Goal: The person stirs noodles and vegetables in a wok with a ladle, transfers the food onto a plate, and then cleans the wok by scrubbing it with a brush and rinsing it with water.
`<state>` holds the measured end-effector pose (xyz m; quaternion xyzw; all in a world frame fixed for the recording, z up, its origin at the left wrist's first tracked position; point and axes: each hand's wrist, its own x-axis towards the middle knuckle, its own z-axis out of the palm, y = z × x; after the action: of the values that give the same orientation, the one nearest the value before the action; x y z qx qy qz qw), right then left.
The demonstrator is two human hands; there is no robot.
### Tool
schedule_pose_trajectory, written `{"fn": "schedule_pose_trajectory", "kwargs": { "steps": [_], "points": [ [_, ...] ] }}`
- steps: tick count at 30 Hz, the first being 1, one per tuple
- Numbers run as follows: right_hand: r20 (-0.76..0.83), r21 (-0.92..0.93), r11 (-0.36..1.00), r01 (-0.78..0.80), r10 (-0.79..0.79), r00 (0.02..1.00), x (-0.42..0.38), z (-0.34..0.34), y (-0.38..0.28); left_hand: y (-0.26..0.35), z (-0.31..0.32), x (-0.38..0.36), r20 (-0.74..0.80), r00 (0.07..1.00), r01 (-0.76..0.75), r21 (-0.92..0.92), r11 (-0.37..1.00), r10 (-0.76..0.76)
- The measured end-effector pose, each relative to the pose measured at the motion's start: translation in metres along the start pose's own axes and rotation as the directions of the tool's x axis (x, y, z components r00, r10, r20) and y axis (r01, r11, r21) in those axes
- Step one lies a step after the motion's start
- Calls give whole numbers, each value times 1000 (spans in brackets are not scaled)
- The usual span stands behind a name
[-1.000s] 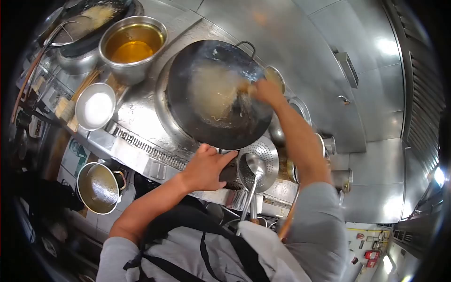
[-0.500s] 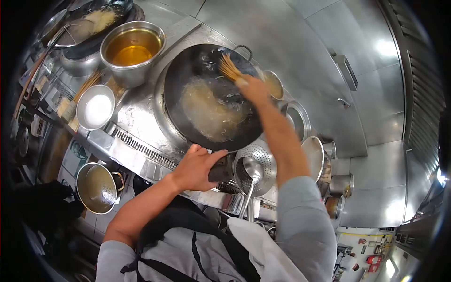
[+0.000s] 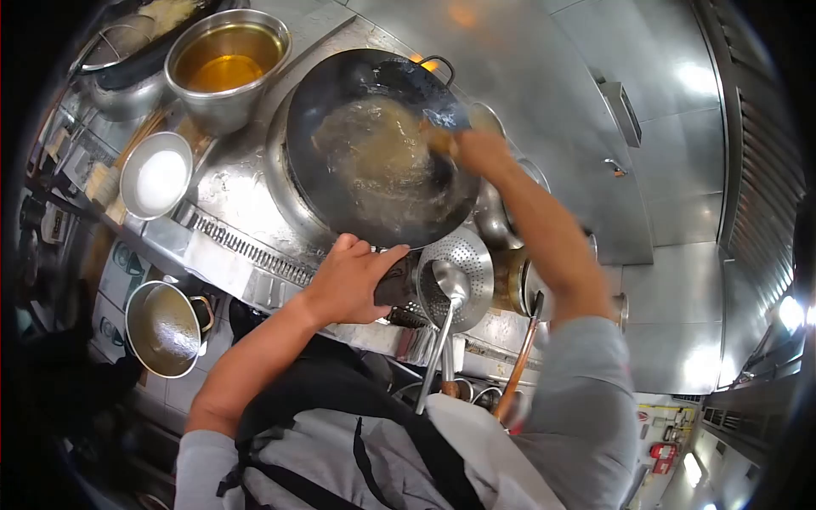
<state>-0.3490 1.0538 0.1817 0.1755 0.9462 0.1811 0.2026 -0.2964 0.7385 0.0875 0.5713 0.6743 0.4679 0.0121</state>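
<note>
A large black wok [image 3: 319, 191] sits on the burner, with cloudy, murky liquid [image 3: 374, 140] swirling in it. My left hand [image 3: 353, 280] is closed at the wok's near rim, gripping the wok through a dark cloth [image 3: 393, 289]; the handle itself is hidden. Over the wok's right side, my right hand [image 3: 480, 153] is closed around a bamboo wok brush [image 3: 438, 140], its bristles blurred and down at the liquid. A perforated strainer [image 3: 480, 272] with a ladle [image 3: 450, 285] resting in it is just right of my left hand.
A steel pot of yellow oil [image 3: 225, 72] and a bowl of white contents [image 3: 161, 178] stand left of the wok. Lower left is a two-handled pot [image 3: 166, 327]. Behind my right arm are several metal containers. A second wok [image 3: 161, 47] holds pale food.
My right hand has brought the brush down from the wok's far rim to its right side, stirring the liquid. The view has shifted slightly. My left hand keeps its grip at the near rim.
</note>
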Motion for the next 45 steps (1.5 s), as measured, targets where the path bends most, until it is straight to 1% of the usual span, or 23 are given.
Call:
{"fn": "schedule_pose_trajectory", "kwargs": {
  "steps": [1, 2, 6, 8, 10, 12, 13, 14, 16, 18, 20, 22, 23, 24, 26, 27, 28, 29, 31, 35, 38, 39, 45],
  "points": [
    [-165, 125, 990, -68, 88, 982, 20, 5, -8, -1, 2, 2, -11, 1000, 10, -11, 1000, -10],
    [-162, 117, 991, -60, 79, 984, 21, 10, -16, -3, 3, 2, -14, 1000, 0, 22, 1000, 0],
    [-421, 187, 968, 170, -78, 904, -52, 56, -27, -1, 4, -3, -13, 1000, -28, 43, 999, 29],
    [-284, 195, 970, 143, -84, 955, -80, 66, 6, -1, 3, -7, 10, 1000, -9, 25, 1000, 8],
    [-121, 232, 971, -61, 90, 989, -44, 61, 45, -5, -6, -2, 18, 1000, -26, -26, 999, 26],
    [-249, 313, 949, -32, 115, 962, 8, 32, 19, -4, -5, -7, 33, 999, 23, -26, 999, -22],
    [-376, 517, 850, 98, 122, 919, 26, 21, -12, -5, -4, -4, 28, 998, 50, -20, 999, -49],
    [-397, 633, 765, 119, 189, 898, 38, 14, -53, -3, -10, -3, 39, 997, 63, -43, 997, -61],
    [-362, 669, 741, 47, 270, 892, 36, 15, -114, -2, -11, 2, 52, 998, 48, -14, 999, -47],
    [-332, 712, 690, 129, 169, 928, -8, 13, -141, -2, -5, 1, 16, 1000, 14, 33, 999, -15],
    [-456, 560, 773, 299, -14, 890, -55, 31, -137, -1, 0, -1, 8, 1000, 10, 39, 999, -10],
    [-287, 374, 877, 302, -201, 937, -113, 10, -111, -3, -3, -2, 14, 1000, -4, 57, 998, 3],
    [-240, 143, 907, 395, -356, 903, -120, -1, -91, -5, -7, -3, 19, 1000, 10, 66, 998, -12],
    [-160, 139, 948, 286, -264, 951, -91, 15, -65, -6, -8, -2, 38, 999, 13, 69, 998, -15],
    [-105, 58, 959, 276, -269, 957, -14, 22, -30, -2, -1, -1, 78, 995, 55, 27, 998, -57],
    [-49, 213, 967, 139, -131, 990, 4, 0, -36, -2, 0, -1, 85, 995, 50, 16, 999, -51],
    [-87, 228, 973, 29, -9, 996, 36, -9, -42, -3, 0, -2, 78, 996, 50, 18, 999, -51],
    [-89, 222, 975, 33, -14, 996, 38, -3, -52, -3, 0, -2, 63, 997, 52, 28, 998, -54],
    [-314, 358, 934, -1, 122, 941, 32, 16, -69, -1, -1, -5, 87, 995, 52, 24, 998, -54],
    [-363, 263, 941, 213, -108, 926, 1, 17, -68, -6, -3, -3, 34, 999, 24, 52, 998, -25],
    [-323, 418, 908, -7, 156, 933, 26, 2, -72, -3, 0, -2, 41, 999, -6, 65, 998, 3],
    [-331, 415, 910, 1, 150, 932, 27, 1, -74, -3, -2, -1, 42, 999, 18, 70, 997, -21],
    [-400, 383, 864, 327, -164, 902, 9, 28, -57, -3, -7, -1, 93, 995, 24, 59, 998, -29]
  ]
}}
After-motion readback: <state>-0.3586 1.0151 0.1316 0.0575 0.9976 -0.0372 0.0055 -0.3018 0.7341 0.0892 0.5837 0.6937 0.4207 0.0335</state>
